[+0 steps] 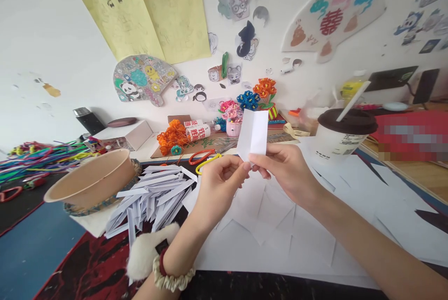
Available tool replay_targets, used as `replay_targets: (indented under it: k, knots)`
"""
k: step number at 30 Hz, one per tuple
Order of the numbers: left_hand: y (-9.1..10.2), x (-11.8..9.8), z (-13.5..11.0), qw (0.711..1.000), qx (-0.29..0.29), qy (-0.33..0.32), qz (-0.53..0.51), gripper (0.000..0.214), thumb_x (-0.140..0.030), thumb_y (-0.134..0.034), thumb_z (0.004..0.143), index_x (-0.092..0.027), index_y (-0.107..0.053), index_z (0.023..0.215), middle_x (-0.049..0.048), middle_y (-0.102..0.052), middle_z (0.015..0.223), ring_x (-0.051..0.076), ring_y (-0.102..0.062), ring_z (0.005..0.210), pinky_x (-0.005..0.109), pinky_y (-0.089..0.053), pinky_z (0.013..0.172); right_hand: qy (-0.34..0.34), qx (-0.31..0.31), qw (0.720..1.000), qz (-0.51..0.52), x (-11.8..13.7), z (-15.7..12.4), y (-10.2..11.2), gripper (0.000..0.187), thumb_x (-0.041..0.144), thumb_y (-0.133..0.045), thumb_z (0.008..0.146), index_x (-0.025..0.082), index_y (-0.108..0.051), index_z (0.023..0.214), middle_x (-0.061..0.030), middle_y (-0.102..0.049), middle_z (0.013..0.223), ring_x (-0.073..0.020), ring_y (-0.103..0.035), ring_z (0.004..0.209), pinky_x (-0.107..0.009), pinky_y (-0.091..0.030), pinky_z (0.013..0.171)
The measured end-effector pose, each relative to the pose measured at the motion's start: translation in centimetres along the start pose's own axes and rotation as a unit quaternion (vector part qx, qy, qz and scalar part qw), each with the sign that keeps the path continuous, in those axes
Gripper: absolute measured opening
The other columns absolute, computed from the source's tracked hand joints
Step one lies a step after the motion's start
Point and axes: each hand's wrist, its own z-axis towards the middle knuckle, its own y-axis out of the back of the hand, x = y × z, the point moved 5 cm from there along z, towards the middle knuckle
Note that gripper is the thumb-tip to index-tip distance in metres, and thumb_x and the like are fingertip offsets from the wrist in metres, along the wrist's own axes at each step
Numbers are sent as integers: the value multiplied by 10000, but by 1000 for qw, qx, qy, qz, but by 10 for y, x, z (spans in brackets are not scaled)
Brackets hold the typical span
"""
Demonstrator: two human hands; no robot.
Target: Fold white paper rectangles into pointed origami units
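A small piece of white paper (258,132) with a lengthwise crease stands upright between my two hands. My left hand (224,178) pinches its lower edge between thumb and fingers. With thumb on the front and fingers behind, my right hand (283,164) grips the lower right part. Below both hands, loose white paper sheets (259,234) overlap across the table. Left of my left hand lies a heap of folded white paper strips (154,197). Scissors with yellow handles (206,163) and a pair with orange handles (201,155) lie just behind my left hand.
A lidded drink cup (341,136) with a straw stands at right. To the left are a beige bowl (91,178), a white fluffy object (150,248) and colourful craft stems (42,160). Orange craft flowers (173,136) and a white box (122,134) sit near the wall.
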Motion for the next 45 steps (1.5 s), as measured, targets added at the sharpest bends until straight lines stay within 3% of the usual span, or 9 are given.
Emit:
replay_targets:
  k: [6,12,18,22,30,38,45]
  knots:
    - [-4,-1,-1,1000,15,5,-6,264,-335,-590,875,-133,-639,711,12,-607,673,84,-507,570,190,-399,534,12,-1,1000,-10,2,0,1,219,248,-668,791,161,-629,593,14,-537,518,-111,-487,505,-239,-364,455]
    - [1,-4,-1,997,4,-28,69,253,-323,-600,870,-148,-629,689,3,-596,661,98,-502,595,200,-385,549,15,21,1000,6,5,-1,-2,192,264,-686,791,168,-656,628,26,-523,511,-107,-474,494,-241,-390,461]
    - [4,-6,0,985,4,-56,164,329,-355,-497,922,-170,-543,654,-12,-550,639,109,-483,593,220,-377,567,5,32,999,7,2,-1,-2,155,281,-692,789,164,-678,690,12,-560,558,-108,-493,506,-240,-399,461]
    - [4,-11,-2,981,-14,-88,174,322,-318,-493,920,-179,-445,633,-35,-481,613,99,-421,576,219,-346,573,-11,58,998,11,0,-1,-5,170,289,-692,789,153,-674,688,-3,-590,605,-95,-492,495,-228,-387,444]
    - [8,-15,-1,972,-8,-104,210,350,-328,-390,968,-179,-484,666,-12,-501,646,122,-450,630,238,-352,618,-37,91,995,22,-3,-2,-7,158,310,-694,803,154,-714,794,-17,-621,662,-95,-504,509,-234,-416,466]
    - [9,-8,2,979,-18,-81,187,391,-378,-400,958,-177,-484,634,-10,-502,617,121,-445,595,237,-352,573,-72,137,988,16,-6,-3,-12,261,394,-717,786,134,-706,782,-36,-630,656,-101,-529,514,-234,-452,472]
    - [21,-7,5,988,-74,-75,111,246,-385,-571,878,-167,-603,770,8,-613,719,123,-519,639,217,-395,571,-113,190,975,-21,-17,-2,-14,371,480,-780,689,130,-656,695,-17,-591,580,-103,-512,461,-234,-411,436]
